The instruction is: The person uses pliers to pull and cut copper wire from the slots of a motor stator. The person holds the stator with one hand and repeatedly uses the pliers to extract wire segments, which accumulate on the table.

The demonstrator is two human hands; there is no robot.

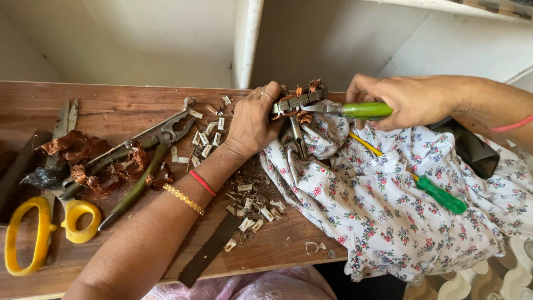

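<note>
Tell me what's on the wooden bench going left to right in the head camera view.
Yellow-handled scissors → copper wire scraps → pliers → left hand gripping a copper-wound metal part → right hand holding a green-handled tool → green-handled screwdriver on the floral cloth.

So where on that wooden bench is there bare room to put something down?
Bare wood shows along the bench back edge, above the pliers, and at the front edge near the dark strip. Crowded: scissors, copper scraps, white chips, floral cloth.
</note>
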